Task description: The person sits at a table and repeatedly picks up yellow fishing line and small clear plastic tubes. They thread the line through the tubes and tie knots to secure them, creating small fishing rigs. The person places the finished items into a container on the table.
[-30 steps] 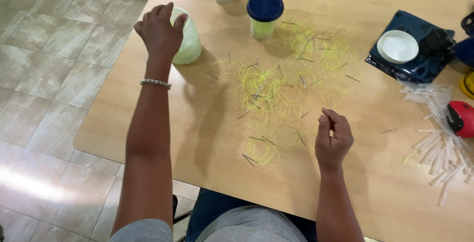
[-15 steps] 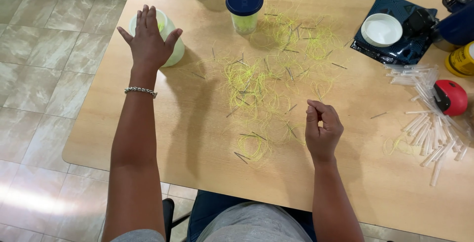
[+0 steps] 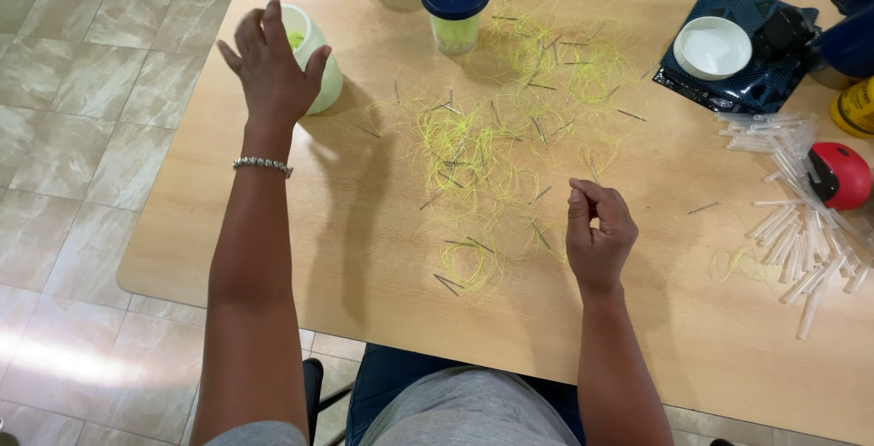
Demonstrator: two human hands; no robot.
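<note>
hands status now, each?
Left hand: open, fingers spread over the pale green jar.
Right hand: fingers pinched closed; contents cannot be told.

left hand (image 3: 271,68) spread over pale jar (image 3: 314,59) | right hand (image 3: 596,232) pinched above yellow threads (image 3: 492,146)

Your left hand (image 3: 273,68) stretched forward, fingers spread wide, your right hand (image 3: 598,232) loosely curled, fingertips pinched together

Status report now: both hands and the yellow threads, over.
Left hand open, fingers spread over pale green jar. Right hand pinched shut above yellow threads, contents too small to tell. Threads and needles scattered on table.
</note>
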